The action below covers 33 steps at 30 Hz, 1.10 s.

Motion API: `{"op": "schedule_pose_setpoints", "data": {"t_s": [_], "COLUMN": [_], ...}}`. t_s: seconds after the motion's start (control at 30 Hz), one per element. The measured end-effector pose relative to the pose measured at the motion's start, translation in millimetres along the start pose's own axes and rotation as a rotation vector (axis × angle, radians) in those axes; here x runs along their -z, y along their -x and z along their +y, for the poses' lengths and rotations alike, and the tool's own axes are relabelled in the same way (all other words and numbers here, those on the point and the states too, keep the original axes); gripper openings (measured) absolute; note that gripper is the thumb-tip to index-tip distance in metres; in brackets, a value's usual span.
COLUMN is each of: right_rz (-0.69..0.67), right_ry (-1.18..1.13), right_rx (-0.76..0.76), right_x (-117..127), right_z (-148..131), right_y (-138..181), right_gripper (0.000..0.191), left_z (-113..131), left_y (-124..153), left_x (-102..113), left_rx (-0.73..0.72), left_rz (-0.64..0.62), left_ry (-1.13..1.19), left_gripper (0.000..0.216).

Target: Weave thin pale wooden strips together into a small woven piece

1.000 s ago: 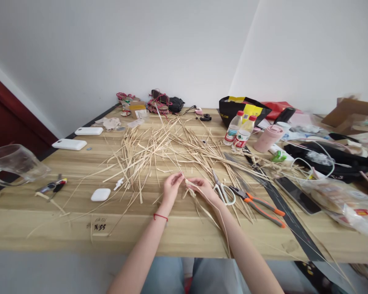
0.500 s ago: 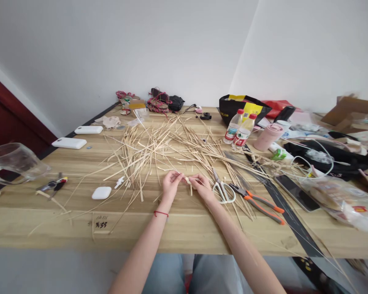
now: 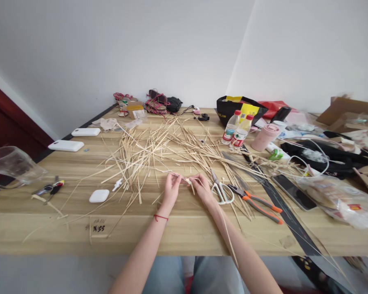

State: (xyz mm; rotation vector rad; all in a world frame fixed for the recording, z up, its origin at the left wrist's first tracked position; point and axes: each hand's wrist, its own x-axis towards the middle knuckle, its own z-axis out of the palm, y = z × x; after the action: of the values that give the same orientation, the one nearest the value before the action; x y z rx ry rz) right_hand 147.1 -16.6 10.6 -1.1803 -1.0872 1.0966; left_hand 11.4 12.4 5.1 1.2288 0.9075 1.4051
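Note:
My left hand (image 3: pixel 171 190) is closed, thumb and fingers pinching a thin strip just above the table. Close beside it, my right hand (image 3: pixel 203 189) is closed on a small piece of pale plant strips (image 3: pixel 188 181), with short ends sticking out between the hands. How the piece is folded or woven is too small to make out. One long pale strip (image 3: pixel 227 234) trails down over my right forearm. White-handled scissors (image 3: pixel 222 192) lie just right of my right hand, and pliers with orange and grey handles (image 3: pixel 257 203) lie beyond them.
A loose heap of pale strips (image 3: pixel 150 149) spreads across the middle of the table. A white case (image 3: pixel 99 196) and a clear jug (image 3: pixel 14 165) are to the left. On the right are two bottles (image 3: pixel 236 130), a pink cup (image 3: pixel 265 138), a phone (image 3: pixel 293 192) and plastic bags.
The long strip trailing from my right hand now lies clearly along my right forearm. My fingers have shifted slightly on the small piece, and the view has turned a little to the right.

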Motion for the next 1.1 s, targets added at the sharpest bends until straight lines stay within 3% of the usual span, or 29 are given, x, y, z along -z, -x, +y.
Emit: {"op": "schedule_pose_setpoints", "data": {"t_s": [0.3,0.83,0.97,1.1], "right_rz": [-0.021,0.001,-0.006,-0.102], "right_ry": [0.068,0.177,0.170,0.035], "right_rx": [0.234,0.209,0.131,0.023], "right_x": [-3,3,6,5], "right_z": [-2,8,8,6], "right_y": [-2,-4,-4,-5], "right_gripper": [0.023,0.022,0.028,0.034], "left_z": [-2,-3,-4,-4], "left_y": [4,7,6,4], "left_x": [-4,-4,-2,-1], "left_rx": [0.041,0.110,0.118,0.112], "left_rz": [-0.043,-0.039,-0.020,-0.017], "left_ry": [0.055,0.106,0.090,0.047], "left_gripper": [0.040,0.035,0.036,0.034]}}
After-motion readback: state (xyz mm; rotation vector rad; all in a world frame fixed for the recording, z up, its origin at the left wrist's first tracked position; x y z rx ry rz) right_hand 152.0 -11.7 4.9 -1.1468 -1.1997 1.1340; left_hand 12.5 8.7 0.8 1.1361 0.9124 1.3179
